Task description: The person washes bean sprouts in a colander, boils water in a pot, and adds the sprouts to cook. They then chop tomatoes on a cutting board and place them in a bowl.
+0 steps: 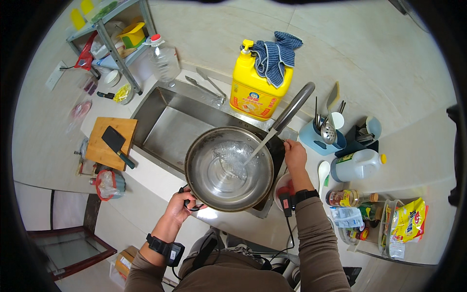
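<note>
Hands work apart over a kitchen sink. Left hand grips the handle of a wide steel pan, holding it above the basin just ahead of the wrist. Right hand rests closed at the base of the faucet, beside the pan's far rim; what its fingers hold cannot be made out. Water streams from the spout into the pan. Beyond the right hand stands a yellow detergent jug draped with a blue cloth. Far off the left hand lies a cutting board with a cleaver.
</note>
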Demonstrator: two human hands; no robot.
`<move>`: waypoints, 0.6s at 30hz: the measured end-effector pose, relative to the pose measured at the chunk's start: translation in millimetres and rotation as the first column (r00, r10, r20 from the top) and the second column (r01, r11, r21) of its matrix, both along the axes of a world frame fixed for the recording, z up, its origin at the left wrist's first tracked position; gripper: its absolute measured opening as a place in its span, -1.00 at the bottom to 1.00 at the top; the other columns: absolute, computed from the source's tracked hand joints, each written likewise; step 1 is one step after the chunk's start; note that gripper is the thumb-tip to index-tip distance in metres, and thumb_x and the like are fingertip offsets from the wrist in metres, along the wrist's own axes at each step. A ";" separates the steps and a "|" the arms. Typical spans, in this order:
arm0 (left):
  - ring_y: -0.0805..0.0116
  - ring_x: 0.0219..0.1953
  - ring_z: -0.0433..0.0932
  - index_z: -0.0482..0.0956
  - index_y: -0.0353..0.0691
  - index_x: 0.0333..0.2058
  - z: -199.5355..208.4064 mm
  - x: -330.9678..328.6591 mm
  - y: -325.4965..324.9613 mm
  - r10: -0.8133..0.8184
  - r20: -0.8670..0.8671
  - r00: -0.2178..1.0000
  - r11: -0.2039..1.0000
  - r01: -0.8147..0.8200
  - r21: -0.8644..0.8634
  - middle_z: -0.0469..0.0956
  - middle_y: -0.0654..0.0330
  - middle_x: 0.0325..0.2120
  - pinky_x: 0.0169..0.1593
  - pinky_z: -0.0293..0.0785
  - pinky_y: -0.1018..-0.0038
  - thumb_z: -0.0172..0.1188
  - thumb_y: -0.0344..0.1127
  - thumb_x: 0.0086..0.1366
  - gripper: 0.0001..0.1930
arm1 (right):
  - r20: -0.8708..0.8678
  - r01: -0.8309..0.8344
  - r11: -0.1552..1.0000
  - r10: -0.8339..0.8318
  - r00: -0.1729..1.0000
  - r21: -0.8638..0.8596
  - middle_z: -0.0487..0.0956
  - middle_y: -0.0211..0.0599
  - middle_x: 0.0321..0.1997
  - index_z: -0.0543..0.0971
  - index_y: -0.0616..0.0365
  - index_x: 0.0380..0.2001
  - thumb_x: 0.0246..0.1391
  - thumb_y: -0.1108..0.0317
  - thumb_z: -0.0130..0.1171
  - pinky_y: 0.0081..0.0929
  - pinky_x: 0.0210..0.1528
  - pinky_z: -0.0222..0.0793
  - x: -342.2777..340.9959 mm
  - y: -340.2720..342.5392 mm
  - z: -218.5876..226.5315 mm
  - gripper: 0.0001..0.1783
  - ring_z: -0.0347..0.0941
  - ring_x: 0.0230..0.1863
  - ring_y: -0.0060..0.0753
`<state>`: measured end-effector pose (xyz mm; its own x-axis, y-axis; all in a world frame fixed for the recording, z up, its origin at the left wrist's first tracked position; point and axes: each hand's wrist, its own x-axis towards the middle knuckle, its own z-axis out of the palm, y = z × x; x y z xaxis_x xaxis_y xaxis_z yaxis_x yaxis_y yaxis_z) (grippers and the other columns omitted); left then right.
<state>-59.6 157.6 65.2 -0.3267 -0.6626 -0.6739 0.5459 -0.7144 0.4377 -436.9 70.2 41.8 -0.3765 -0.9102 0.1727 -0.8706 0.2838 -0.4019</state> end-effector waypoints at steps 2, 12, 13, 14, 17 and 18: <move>0.54 -0.80 0.23 0.37 -0.26 -0.30 0.7 1.1 1.4 0.008 0.003 1.000 1.000 -0.008 0.008 0.37 0.29 -0.65 -0.17 0.53 0.12 -0.08 -0.59 -0.09 -0.71 | -0.018 0.018 0.998 -0.017 1.000 0.064 0.54 -0.15 -0.30 0.59 -0.08 -0.29 0.05 0.15 0.06 -0.20 -0.27 0.40 -0.4 -2.9 -0.4 -0.79 0.48 -0.30 -0.04; 0.58 -0.80 0.20 0.40 -0.28 -0.30 -0.4 3.0 3.5 0.010 0.038 0.999 0.999 -0.012 0.053 0.35 0.31 -0.68 -0.14 0.52 0.14 -0.09 -0.56 -0.05 -0.73 | 0.051 0.058 0.987 -0.066 0.997 0.147 0.57 -0.24 -0.30 0.61 -0.09 -0.35 0.02 0.13 0.09 -0.21 -0.26 0.41 3.3 -6.8 5.0 -0.80 0.49 -0.28 -0.09; 0.58 -0.80 0.19 0.40 -0.28 -0.30 -0.8 3.1 4.0 0.009 0.042 0.999 0.998 -0.011 0.056 0.35 0.31 -0.68 -0.14 0.52 0.14 -0.09 -0.55 -0.05 -0.74 | 0.052 0.058 0.988 -0.066 0.996 0.145 0.57 -0.24 -0.31 0.61 -0.09 -0.35 0.02 0.13 0.09 -0.21 -0.26 0.40 3.5 -7.1 5.7 -0.80 0.50 -0.28 -0.09; 0.58 -0.80 0.19 0.40 -0.29 -0.30 -1.1 3.2 4.4 0.010 0.039 0.999 0.999 -0.012 0.052 0.35 0.31 -0.69 -0.14 0.52 0.15 -0.09 -0.54 -0.04 -0.74 | 0.055 0.063 0.987 -0.072 0.996 0.150 0.57 -0.23 -0.31 0.61 -0.09 -0.35 0.02 0.13 0.09 -0.20 -0.26 0.40 3.6 -7.4 6.4 -0.80 0.50 -0.28 -0.08; 0.58 -0.80 0.18 0.40 -0.29 -0.33 -2.9 2.4 5.6 0.008 0.018 1.000 0.999 -0.009 0.053 0.35 0.31 -0.69 -0.14 0.52 0.16 -0.07 -0.53 -0.05 -0.76 | 0.054 0.064 0.984 -0.074 0.996 0.168 0.58 -0.22 -0.32 0.61 -0.09 -0.36 0.01 0.13 0.09 -0.20 -0.26 0.41 3.4 -8.1 9.0 -0.80 0.50 -0.28 -0.08; 0.58 -0.80 0.18 0.40 -0.29 -0.34 -3.7 2.1 6.1 0.008 0.025 1.000 0.998 -0.009 0.063 0.34 0.31 -0.70 -0.14 0.52 0.17 -0.07 -0.52 -0.05 -0.77 | 0.058 0.057 0.983 -0.068 0.996 0.174 0.58 -0.22 -0.33 0.61 -0.09 -0.36 0.01 0.13 0.09 -0.20 -0.26 0.41 3.1 -8.3 10.0 -0.80 0.50 -0.28 -0.07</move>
<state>-57.5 163.7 61.5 -0.3040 -0.6208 -0.7226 0.5416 -0.7366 0.4050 -433.7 61.9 51.8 -0.4389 -0.8985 -0.0100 -0.8231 0.4065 -0.3965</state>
